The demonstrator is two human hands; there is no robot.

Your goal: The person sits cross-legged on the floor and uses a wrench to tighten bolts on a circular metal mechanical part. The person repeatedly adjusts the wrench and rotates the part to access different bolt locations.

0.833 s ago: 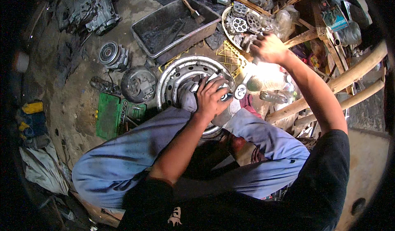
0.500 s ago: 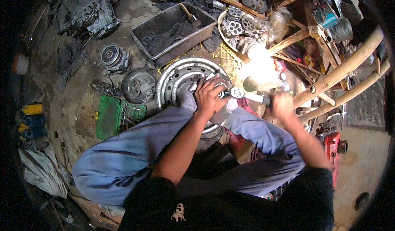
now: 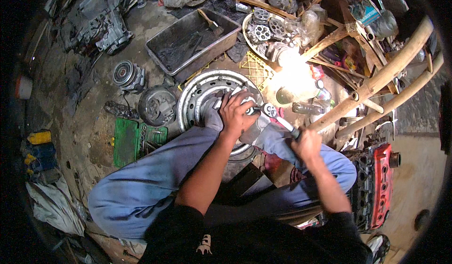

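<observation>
My left hand [image 3: 237, 113] is closed over a grey metal machine part [image 3: 252, 101], fingers wrapped across its top. The part's exact kind is hidden by the hand. It sits between my lower legs, above a silver steel wheel rim [image 3: 188, 92] lying on the floor. My right hand [image 3: 307, 146] is closed round the dark handle of a ratchet wrench [image 3: 283, 122]. The ratchet's round head [image 3: 269, 110] is beside my left fingertips, at the right side of the part. What joins the head to the part is mostly covered by my fingers.
An open green socket case [image 3: 126, 141] lies left of the rim, near a round metal housing [image 3: 158, 105] and a pulley unit [image 3: 128, 76]. Beyond are a black tub [image 3: 176, 72] with a brush [image 3: 210, 21] and a basin of parts [image 3: 248, 33]. Wooden poles [image 3: 376, 76] and a red-topped engine piece [image 3: 383, 186] flank the right.
My right hand has swung the ratchet handle toward me and slightly left. The left hand keeps its grip on the part. The view has shifted a little.
</observation>
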